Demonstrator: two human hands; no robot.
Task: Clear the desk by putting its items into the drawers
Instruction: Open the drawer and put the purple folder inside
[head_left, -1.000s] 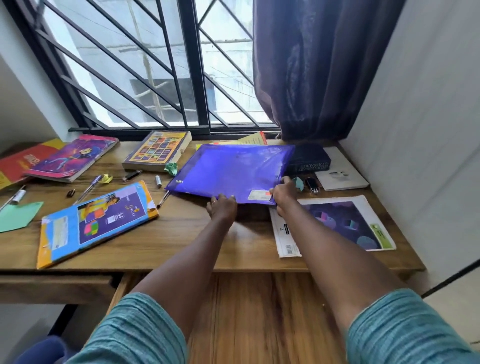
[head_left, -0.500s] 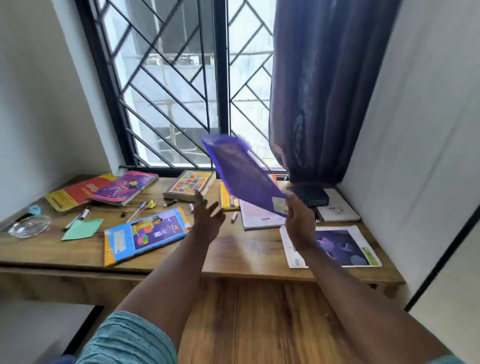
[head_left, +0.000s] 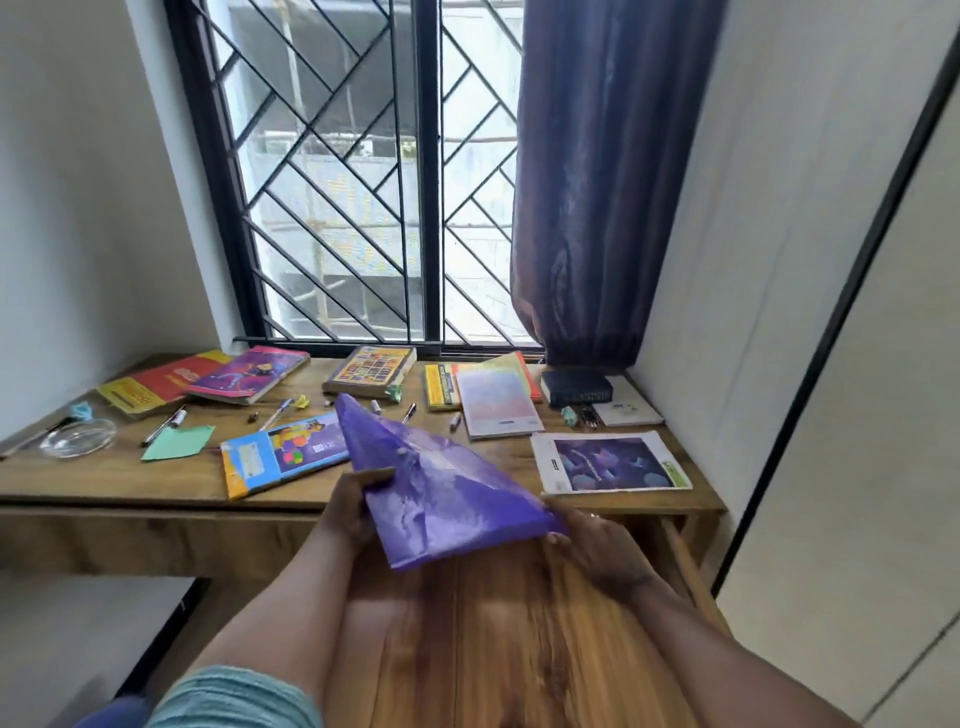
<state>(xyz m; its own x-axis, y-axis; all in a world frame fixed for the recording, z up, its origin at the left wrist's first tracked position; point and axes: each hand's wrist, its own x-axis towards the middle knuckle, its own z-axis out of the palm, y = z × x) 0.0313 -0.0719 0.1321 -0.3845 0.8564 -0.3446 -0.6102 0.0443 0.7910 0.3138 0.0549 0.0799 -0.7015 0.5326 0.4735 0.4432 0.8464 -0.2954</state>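
You've got the purple plastic folder up off the desk, held in both hands.

Your left hand pinches its left edge and your right hand grips the near right corner, so it hangs tilted over the open drawer at the desk's near side. Books, pens and a glass dish are spread over the desktop, a blue-and-orange workbook just left of the folder and a purple-cover booklet off to the right.
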